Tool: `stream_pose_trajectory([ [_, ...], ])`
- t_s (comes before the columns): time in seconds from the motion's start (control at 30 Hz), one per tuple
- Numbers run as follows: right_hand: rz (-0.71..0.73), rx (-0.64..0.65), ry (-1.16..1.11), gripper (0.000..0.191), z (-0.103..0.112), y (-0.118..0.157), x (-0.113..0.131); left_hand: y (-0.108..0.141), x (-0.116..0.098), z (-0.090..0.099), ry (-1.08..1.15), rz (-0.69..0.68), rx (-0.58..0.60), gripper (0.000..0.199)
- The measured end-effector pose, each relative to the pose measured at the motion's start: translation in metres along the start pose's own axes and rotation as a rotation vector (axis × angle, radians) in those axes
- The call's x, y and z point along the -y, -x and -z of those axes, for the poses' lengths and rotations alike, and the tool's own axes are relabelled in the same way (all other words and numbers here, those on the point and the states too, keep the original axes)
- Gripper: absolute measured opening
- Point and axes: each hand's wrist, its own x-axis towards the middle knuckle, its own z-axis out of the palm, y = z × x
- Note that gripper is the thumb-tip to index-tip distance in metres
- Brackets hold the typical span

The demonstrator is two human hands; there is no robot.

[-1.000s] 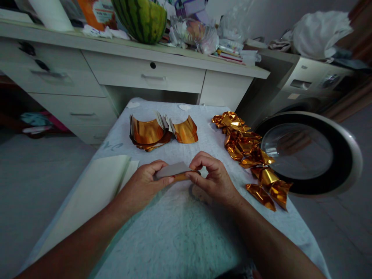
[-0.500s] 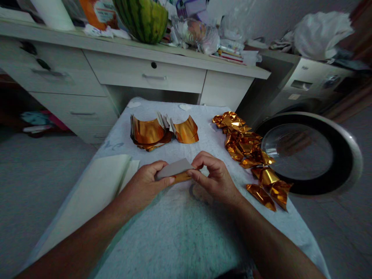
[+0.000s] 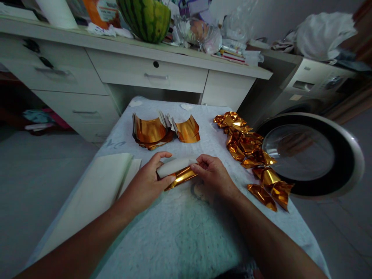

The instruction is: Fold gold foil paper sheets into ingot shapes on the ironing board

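Note:
Between my hands is a gold foil sheet (image 3: 182,177) with a pale grey-white side curved upward and a shiny gold strip along its near edge. My left hand (image 3: 155,174) grips its left end, thumb on the gold part. The fingers of my right hand (image 3: 209,170) pinch its right end. Beyond them lie a stack of curved gold sheets (image 3: 150,131) with pale backs and a smaller curved gold piece (image 3: 188,130) beside it. Several folded, shiny gold foil pieces (image 3: 242,143) form a row along the right side of the cloth-covered table (image 3: 174,232).
Folded white sheets (image 3: 95,193) lie at the table's left. Behind stands a white cabinet (image 3: 130,68) holding a cut watermelon (image 3: 147,19) and plastic bags. A washing machine with an open round door (image 3: 345,166) borders the table's right edge.
The held sheet has gone from a flat, folded look to a curved one, with more of its shiny gold strip showing. My left index finger has lifted slightly. The view has shifted a little.

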Motion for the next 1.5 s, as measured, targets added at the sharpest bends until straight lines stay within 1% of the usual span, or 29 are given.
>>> stream_pose_trajectory([
  [0.13,0.003,-0.017,0.19,0.02,-0.003,-0.003,-0.006,0.001,0.002,-0.001,-0.181,-0.037,-0.048,0.054],
  [0.27,0.05,-0.108,0.424,0.017,-0.006,-0.003,-0.007,0.0,0.004,0.0,-0.314,-0.042,-0.09,0.05],
  [0.33,0.066,-0.14,0.504,0.017,-0.007,-0.003,-0.005,0.0,0.004,0.0,-0.38,-0.054,-0.1,0.049],
  [0.47,0.049,-0.137,0.555,0.018,-0.009,-0.001,-0.003,0.001,0.001,-0.002,-0.544,-0.07,-0.088,0.048],
  [0.57,0.035,-0.117,0.572,0.018,-0.011,0.0,-0.002,0.002,0.001,-0.004,-0.617,-0.091,-0.063,0.047],
  [0.73,0.045,-0.121,0.64,0.015,-0.014,0.002,-0.003,0.002,0.008,-0.007,-0.701,-0.204,-0.047,0.032],
  [0.8,0.047,-0.13,0.658,0.015,-0.015,0.002,-0.003,0.002,0.01,-0.007,-0.746,-0.278,-0.072,0.026],
  [0.93,0.034,-0.128,0.683,0.015,-0.016,0.002,-0.002,0.001,0.009,-0.005,-0.823,-0.404,-0.175,0.019],
  [0.97,0.031,-0.127,0.687,0.016,-0.016,0.002,-0.001,0.001,0.007,-0.004,-0.826,-0.427,-0.167,0.018],
  [1.0,0.03,-0.125,0.69,0.016,-0.016,0.002,-0.001,0.001,0.006,-0.004,-0.824,-0.446,-0.128,0.018],
  [1.1,0.029,-0.119,0.693,0.015,-0.016,0.002,0.0,0.001,0.005,-0.006,-0.806,-0.473,0.066,0.023],
  [1.17,0.035,-0.119,0.698,0.015,-0.016,0.002,-0.002,0.002,0.005,-0.009,-0.819,-0.494,0.141,0.023],
  [1.33,0.059,-0.134,0.711,0.016,-0.016,0.001,-0.006,0.012,0.006,-0.02,-0.941,-0.635,0.153,0.025],
  [1.43,0.06,-0.135,0.712,0.016,-0.016,0.001,-0.006,0.02,0.01,-0.029,-1.024,-0.682,0.122,0.039],
  [1.5,0.056,-0.128,0.716,0.016,-0.015,0.0,-0.005,0.025,0.015,-0.035,-1.081,-0.71,0.081,0.044],
])
